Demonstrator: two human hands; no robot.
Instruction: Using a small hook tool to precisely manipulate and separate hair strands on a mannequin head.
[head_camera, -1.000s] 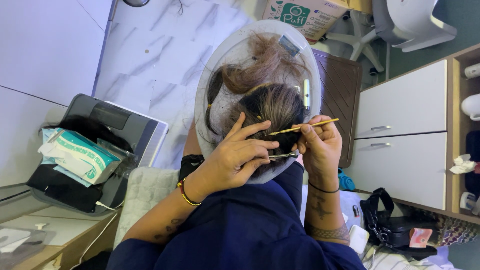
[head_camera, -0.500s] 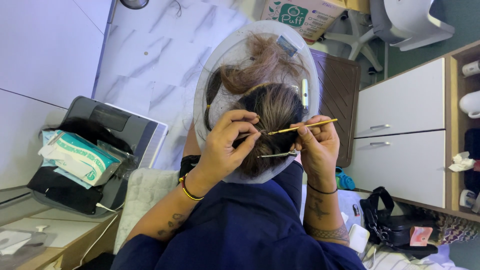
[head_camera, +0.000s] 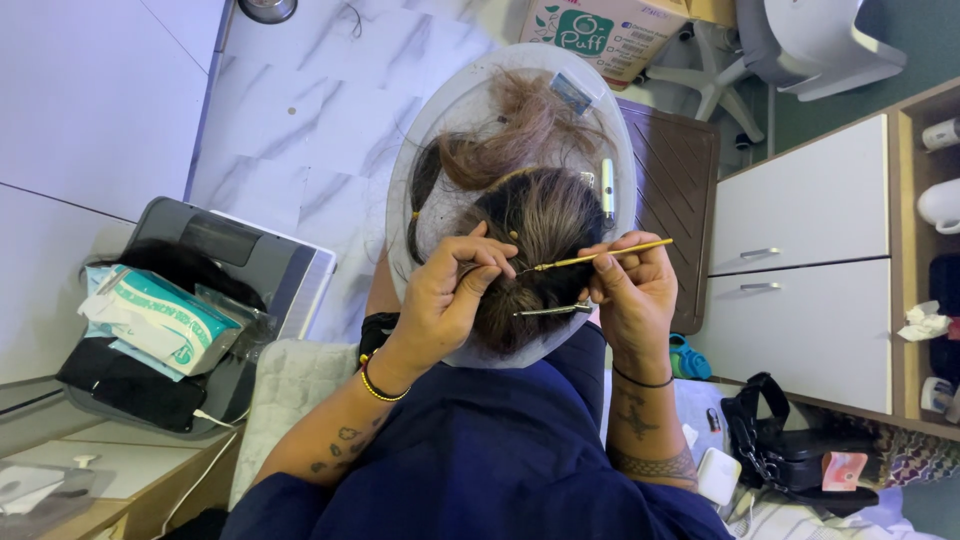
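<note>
Head view: the wig (head_camera: 520, 230) sits on a clear oval stand (head_camera: 420, 160), above the person's lap. Left hand (head_camera: 445, 295) pinches a dark strand at the wig's left side, fingers closed. Right hand (head_camera: 630, 290) grips a thin yellow hook needle (head_camera: 600, 257), tip at the wig's centre. Best to keep that strand taut and the needle shallow.

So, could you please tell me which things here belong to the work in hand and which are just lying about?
In use: left hand, right hand, yellow needle tool, hair piece, oval stand, metal clip.

Lying about: tissue pack, black bag, cardboard box.
</note>
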